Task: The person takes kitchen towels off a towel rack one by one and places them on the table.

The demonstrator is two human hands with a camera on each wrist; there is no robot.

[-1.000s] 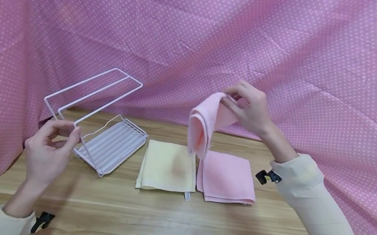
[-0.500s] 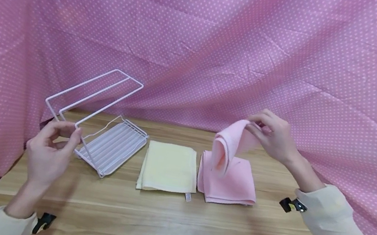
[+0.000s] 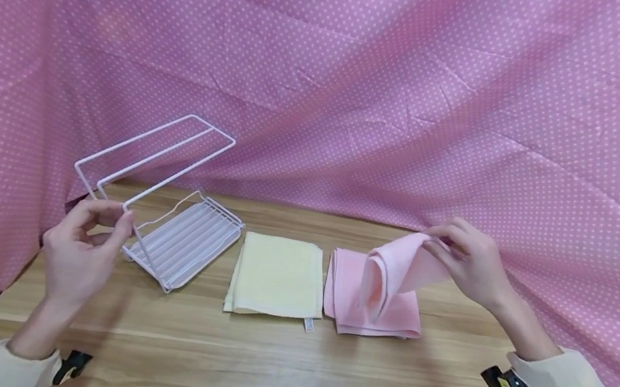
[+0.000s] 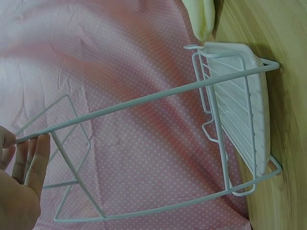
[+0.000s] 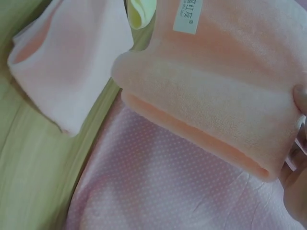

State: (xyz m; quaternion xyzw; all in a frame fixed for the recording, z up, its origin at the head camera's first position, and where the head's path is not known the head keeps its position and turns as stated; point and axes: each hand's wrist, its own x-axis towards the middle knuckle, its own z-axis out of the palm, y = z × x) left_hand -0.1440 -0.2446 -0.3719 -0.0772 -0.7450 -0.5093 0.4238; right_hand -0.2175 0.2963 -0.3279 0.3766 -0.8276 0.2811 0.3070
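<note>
My left hand (image 3: 82,245) pinches a corner of a tall white wire rack (image 3: 180,173), thumb and fingers on its upper bar. A white tray (image 4: 240,105) sits at the rack's base. On the right, my right hand (image 3: 475,264) holds a folded pink towel (image 3: 401,265) by its edge. This towel hangs over a second folded pink towel (image 3: 344,294) lying on the table. A white label shows on the held towel (image 5: 216,110) in the right wrist view. Between rack and pink pile lies a folded yellow towel (image 3: 278,276) with a small tag.
The wooden table (image 3: 233,371) carries the rack and the towels. A pink curtain with white dots (image 3: 326,88) closes off the back and both sides. Black clips (image 3: 72,367) are fixed near both sleeves' cuffs.
My right hand has moved right and down with the pink towel, from above the gap between the towels to above the pink one. The left hand and rack have stayed nearly still.
</note>
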